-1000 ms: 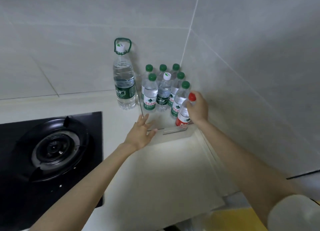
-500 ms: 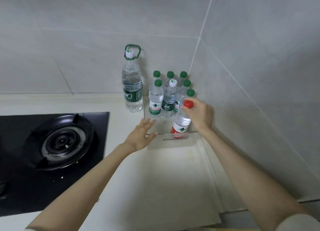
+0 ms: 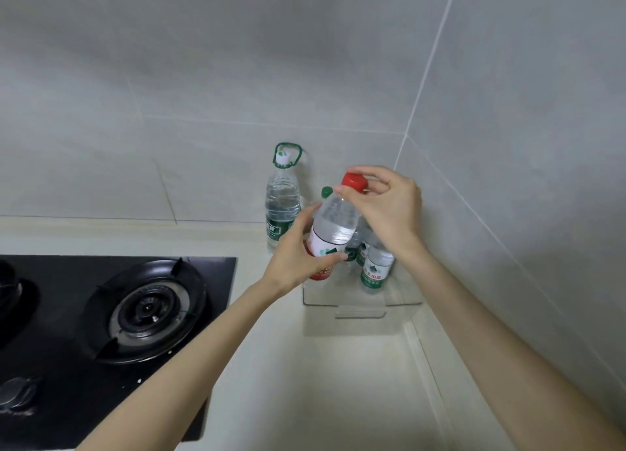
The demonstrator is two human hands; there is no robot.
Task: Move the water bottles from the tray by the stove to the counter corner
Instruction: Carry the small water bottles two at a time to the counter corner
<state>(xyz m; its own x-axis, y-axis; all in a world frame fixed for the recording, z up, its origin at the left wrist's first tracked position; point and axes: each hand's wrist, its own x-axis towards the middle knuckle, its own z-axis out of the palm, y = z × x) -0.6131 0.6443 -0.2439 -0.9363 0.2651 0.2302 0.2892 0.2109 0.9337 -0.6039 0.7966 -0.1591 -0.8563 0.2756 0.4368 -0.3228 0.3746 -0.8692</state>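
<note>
A small water bottle with a red cap [image 3: 333, 223] is raised above the clear plastic tray [image 3: 360, 304] in the counter corner. My right hand [image 3: 386, 206] pinches its cap from above. My left hand [image 3: 298, 257] wraps around its lower body and red label. Behind the hands, several small green-capped bottles [image 3: 375, 270] stand in the tray, mostly hidden. A tall bottle with a green carry loop [image 3: 282, 204] stands on the counter just left of the tray, against the wall.
A black gas hob with a round burner [image 3: 145, 310] takes up the left of the cream counter [image 3: 305, 383]. Grey tiled walls meet in the corner behind the tray. A raised counter lip runs along the right wall.
My right hand has lifted the red-capped bottle up out of the tray. My left hand, open beside the tray before, has closed around the bottle's lower body. The camera moved closer.
</note>
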